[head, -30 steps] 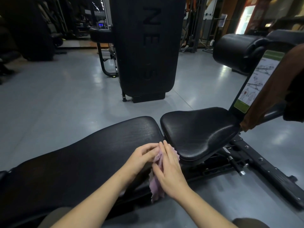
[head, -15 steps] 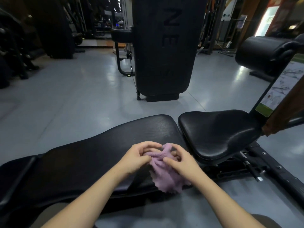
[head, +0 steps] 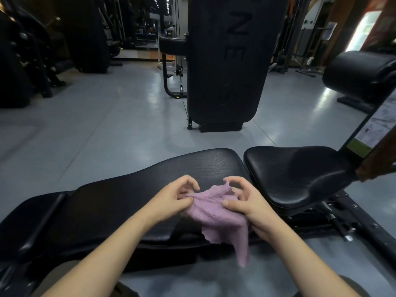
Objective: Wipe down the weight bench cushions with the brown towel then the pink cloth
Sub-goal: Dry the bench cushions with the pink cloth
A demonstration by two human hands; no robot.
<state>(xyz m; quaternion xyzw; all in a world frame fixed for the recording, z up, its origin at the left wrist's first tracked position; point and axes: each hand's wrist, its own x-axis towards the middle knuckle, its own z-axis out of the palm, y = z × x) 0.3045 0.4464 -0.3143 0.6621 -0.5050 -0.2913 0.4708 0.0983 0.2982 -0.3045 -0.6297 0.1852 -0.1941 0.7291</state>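
Both hands meet low in the middle of the frame, just above the near edge of the long black back cushion (head: 132, 202). Between them is the pink cloth (head: 216, 211), spread partly open. The left hand (head: 171, 200) pinches the cloth's left edge between thumb and curled fingers. The right hand (head: 244, 202) has its thumb pressed on top of the cloth and its fingers curled under and around the right side, with one upper corner pulled up into a small peak at the fingertips. The rest of the cloth hangs down past the front edge of the cushion, a ragged tail dangling toward the grey floor (head: 96, 129).

To the right of the hands, just beside the back cushion with a narrow gap between, sits the rounded black seat cushion (head: 300, 174). At the right edge of the frame the brown towel (head: 379, 161) hangs over the bench's upright frame, beside a white and green instruction label (head: 372, 133). A fat black roller pad (head: 360, 73) sits above it in the upper right.

Across the floor, top centre, stands a tall black weight machine (head: 227, 61), with more dark gym equipment in the upper left.
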